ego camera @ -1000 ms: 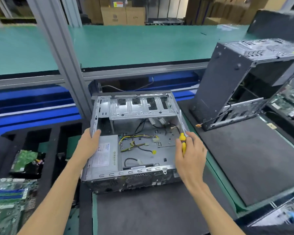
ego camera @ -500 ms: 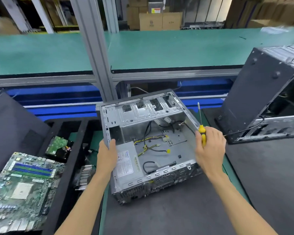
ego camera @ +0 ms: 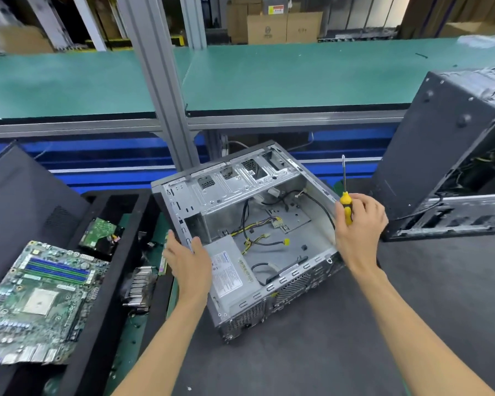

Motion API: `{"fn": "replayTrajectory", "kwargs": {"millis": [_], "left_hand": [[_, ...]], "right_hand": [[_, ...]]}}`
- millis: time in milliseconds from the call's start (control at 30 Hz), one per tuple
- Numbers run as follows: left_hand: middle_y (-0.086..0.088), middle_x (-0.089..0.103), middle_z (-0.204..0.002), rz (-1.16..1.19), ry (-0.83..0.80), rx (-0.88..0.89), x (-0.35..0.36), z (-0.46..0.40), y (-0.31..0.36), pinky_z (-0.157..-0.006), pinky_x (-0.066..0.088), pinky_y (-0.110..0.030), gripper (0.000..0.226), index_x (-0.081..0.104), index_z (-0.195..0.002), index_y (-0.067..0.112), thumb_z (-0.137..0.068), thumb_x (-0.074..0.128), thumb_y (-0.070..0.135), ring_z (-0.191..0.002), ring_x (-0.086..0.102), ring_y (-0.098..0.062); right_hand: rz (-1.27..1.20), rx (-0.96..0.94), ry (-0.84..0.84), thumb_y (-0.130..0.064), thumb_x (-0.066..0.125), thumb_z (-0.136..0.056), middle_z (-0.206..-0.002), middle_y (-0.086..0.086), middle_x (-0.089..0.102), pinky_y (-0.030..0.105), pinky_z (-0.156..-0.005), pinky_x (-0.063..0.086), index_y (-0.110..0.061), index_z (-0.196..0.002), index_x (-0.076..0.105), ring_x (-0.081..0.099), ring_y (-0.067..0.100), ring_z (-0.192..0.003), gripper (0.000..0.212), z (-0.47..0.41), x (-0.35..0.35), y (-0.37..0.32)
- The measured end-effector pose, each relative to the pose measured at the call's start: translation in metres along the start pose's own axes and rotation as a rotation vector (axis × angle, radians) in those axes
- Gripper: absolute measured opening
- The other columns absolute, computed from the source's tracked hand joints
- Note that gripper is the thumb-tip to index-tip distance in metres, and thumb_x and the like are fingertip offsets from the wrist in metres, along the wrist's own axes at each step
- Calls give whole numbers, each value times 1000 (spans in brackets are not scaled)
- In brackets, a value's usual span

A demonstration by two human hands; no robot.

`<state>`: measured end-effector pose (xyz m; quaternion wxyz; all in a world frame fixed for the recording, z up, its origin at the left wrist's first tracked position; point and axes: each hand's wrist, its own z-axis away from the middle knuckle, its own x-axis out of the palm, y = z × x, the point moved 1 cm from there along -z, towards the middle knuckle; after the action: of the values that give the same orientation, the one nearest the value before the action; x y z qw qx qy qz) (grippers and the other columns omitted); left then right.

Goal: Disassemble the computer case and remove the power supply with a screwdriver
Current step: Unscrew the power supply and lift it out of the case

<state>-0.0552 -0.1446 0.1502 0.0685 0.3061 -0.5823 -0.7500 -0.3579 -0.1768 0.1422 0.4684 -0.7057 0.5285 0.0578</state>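
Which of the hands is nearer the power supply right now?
Left. The left hand grips the case wall right beside the power supply; the right hand, holding the screwdriver, is at the opposite wall.

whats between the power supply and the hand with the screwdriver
In the head view, the open case floor lies between the power supply and the right hand holding the screwdriver, with loose yellow-black cables and the case's right wall.
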Motion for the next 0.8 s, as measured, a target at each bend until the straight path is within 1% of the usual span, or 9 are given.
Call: {"fn": "replayTrajectory", "kwargs": {"millis": [100, 200, 333, 400, 433, 533, 600, 700, 800], "left_hand": [[2, 12, -160, -73, -31, 195, -3, 1, 3, -118, 25, -48, 54, 24, -155, 19, -103, 40, 18, -143, 26, -23], [-1, 27, -155, -235, -122, 482, -10, -9, 0, -122, 14, -42, 35, 56, -135, 17, -103, 42, 13, -146, 20, -20], [2, 65, -116, -276, -350, 713, -20, -45, 10, -121, 22, -47, 29, 71, -110, 21, -102, 45, 11, -123, 50, -10], [6, 69, -96, -385, -503, 733, -20, -62, 16, -111, 36, -40, 27, 70, -99, 27, -102, 44, 20, -105, 56, -8], [7, 67, -88, -466, -547, 761, -19, -68, 17, -96, 46, -38, 27, 69, -91, 30, -101, 45, 23, -98, 57, -11], [4, 53, -63, -678, -531, 904, -17, -79, 14, -57, 34, -30, 41, 49, -57, 29, -98, 45, 32, -70, 51, -18], [2, 47, -54, -706, -510, 980, -18, -85, 11, -55, 29, -30, 53, 40, -49, 22, -101, 41, 35, -61, 46, -17], [1, 50, -52, -713, -492, 1009, -20, -91, 8, -60, 36, -32, 60, 50, -48, 13, -103, 37, 33, -60, 49, -21], [1, 43, -47, -648, -457, 1015, -18, -85, 6, -62, 35, -32, 60, 35, -43, 20, -102, 31, 32, -59, 49, -27]], "right_hand": [[-122, 47, 9, -31, 53, -101, -119, -3, 57, 44, -110, 29, -16, -88, 59, 45, 15, -119, 21, 19, -6, -16], [-242, 57, -14, -39, 45, -103, -107, -10, 57, 28, -101, 32, -22, -95, 57, 45, 5, -108, 23, 46, -18, -46], [-331, 132, -133, -56, 35, -104, -85, -14, 60, 19, -78, 35, -35, -88, 51, 49, 10, -91, 30, 92, -27, -90], [-302, 146, -172, -63, 30, -102, -79, -13, 63, 19, -76, 37, -37, -85, 46, 50, 9, -87, 35, 112, -22, -106], [-275, 141, -180, -64, 28, -102, -74, -10, 63, 20, -76, 39, -36, -84, 44, 50, 9, -85, 37, 118, -19, -112], [-199, 129, -169, -63, 23, -103, -65, -3, 59, 23, -76, 38, -34, -84, 40, 49, 12, -79, 38, 123, -9, -119], [-193, 150, -154, -59, 24, -104, -67, -4, 58, 26, -77, 37, -32, -85, 42, 47, 12, -79, 37, 121, -3, -118], [-168, 167, -180, -51, 27, -106, -78, -4, 60, 29, -87, 34, -30, -90, 45, 45, 11, -84, 31, 119, 8, -115], [-192, 193, -170, -51, 26, -107, -81, -4, 62, 24, -98, 27, -31, -91, 45, 50, 12, -89, 32, 119, 17, -113]]}}
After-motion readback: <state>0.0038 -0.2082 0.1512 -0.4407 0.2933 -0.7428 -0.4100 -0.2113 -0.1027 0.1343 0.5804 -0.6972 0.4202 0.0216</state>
